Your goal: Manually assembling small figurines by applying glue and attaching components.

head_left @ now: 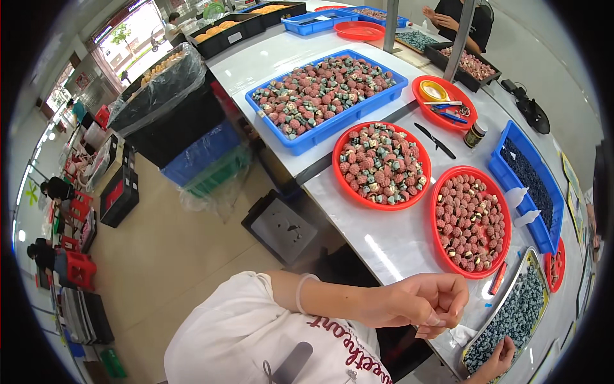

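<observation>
A person's two bare hands at work over a glossy white worktop (409,249). The left hand (430,302), below a pale band (300,294) on the wrist, is apart from the right; its fingers curl inward with the thumb against them, and whether they grip something small cannot be told. The right hand (501,360) lies with bent fingers over the lower part of an oblong, pale-rimmed tray (503,293), whose small, irregular, stone-like blue-green pieces (519,307) form a loose bed; whether it holds any cannot be told. Beside the tray lies a slim red stick-shaped object (498,279). Adjacent, a round red plastic tray (472,276) bears knobbly, raspberry-like pink balls (470,221), some with cream and dark parts. A second round red tray (382,206) and a rectangular blue tray (297,147) contain similar pink balls mixed with angular grey-green pieces. To the right, another blue tray (551,244) contains fine, dark granules (527,182). A black-handled knife (435,141) lies flat near a squat dark jar (474,134).
</observation>
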Tool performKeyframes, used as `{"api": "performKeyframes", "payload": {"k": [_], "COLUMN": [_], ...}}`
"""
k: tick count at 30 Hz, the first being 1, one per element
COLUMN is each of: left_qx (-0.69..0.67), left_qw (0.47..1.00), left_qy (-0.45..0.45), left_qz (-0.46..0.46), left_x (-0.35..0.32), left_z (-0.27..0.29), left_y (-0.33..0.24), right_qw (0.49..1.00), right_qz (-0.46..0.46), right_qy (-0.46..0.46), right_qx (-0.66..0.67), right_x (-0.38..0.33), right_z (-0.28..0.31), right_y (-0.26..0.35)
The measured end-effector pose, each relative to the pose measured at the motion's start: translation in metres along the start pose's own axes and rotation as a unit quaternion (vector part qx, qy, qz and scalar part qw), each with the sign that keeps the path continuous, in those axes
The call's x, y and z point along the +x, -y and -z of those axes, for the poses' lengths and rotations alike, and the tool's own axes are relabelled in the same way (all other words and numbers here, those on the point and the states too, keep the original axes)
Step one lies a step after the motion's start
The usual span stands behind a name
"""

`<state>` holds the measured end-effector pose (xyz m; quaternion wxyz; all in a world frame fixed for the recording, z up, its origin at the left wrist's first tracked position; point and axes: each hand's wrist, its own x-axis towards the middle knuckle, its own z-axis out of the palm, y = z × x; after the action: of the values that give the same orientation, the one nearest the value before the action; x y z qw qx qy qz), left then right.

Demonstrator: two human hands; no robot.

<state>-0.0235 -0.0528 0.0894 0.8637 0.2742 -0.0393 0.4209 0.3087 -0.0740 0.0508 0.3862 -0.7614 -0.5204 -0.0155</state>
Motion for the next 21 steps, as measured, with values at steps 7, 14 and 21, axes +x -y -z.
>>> {"api": "performKeyframes", "payload": {"k": [7, 14, 21], "left_qx": [0.014, 0.035, 0.106], "left_qw": [1.0, 0.999, 0.992], "left_qy": [0.018, 0.023, 0.021], "left_qz": [-0.008, 0.001, 0.071], "left_x": [0.0, 0.004, 0.0], "left_z": [0.0, -0.002, 0.013], "left_y": [0.005, 0.004, -0.002], "right_qw": [1.0, 1.0, 0.99], "right_qz": [0.015, 0.008, -0.051], "right_qy": [0.0, 0.003, 0.074], "right_qx": [-0.014, 0.0, 0.104], "right_x": [-0.003, -0.001, 0.01], "right_z": [0.001, -0.002, -0.016], "right_y": [0.001, -0.014, -0.089]}}
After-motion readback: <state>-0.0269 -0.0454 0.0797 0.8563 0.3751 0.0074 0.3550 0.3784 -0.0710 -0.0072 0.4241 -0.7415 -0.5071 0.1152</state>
